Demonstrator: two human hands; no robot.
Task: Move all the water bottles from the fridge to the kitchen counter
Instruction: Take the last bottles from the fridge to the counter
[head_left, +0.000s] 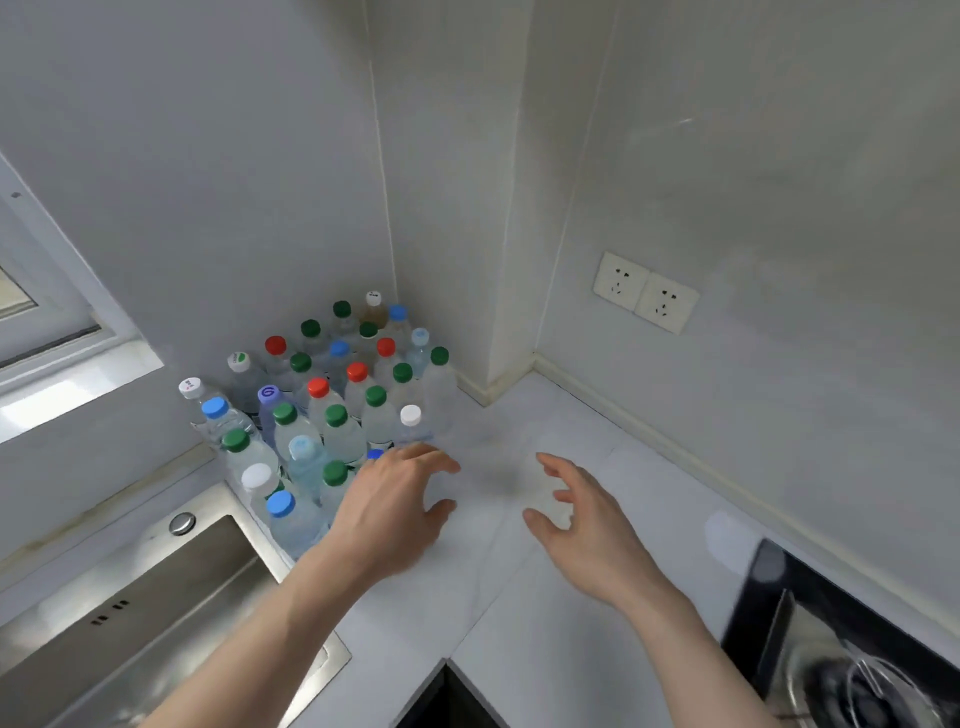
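**Hovering empty-handed beside the bottle cluster**

Spreading across the corner of the kitchen counter (545, 519), between the sink (156, 597) and the wall, the water bottles (332, 395) stand packed cap-up in a tight block, their long axes upright. That is where the task's things are now; the fridge is not in view, so I cannot tell how many are left to fetch.

Both hands hang over the bare counter to the right of the block. The left hand (400, 504) is the nearer one: its fingertips reach to the block's right front edge, just beside a white-capped bottle (410, 418), and partly cover a blue-capped bottle (375, 455). Its fingers are spread and loosely bent, holding nothing. Whether they touch a bottle I cannot tell. The right hand (582, 525) is well apart from the bottles, fingers splayed and curved, also empty.

My judgement: a delivery looks finished, and the bottles lie to the left and ahead of both hands. Any nudge to tidy the block falls to the left hand, pushing sideways against upright bodies, which could tip the outer ones.

A stove (841, 649) sits at the lower right, sockets (644, 291) on the wall.
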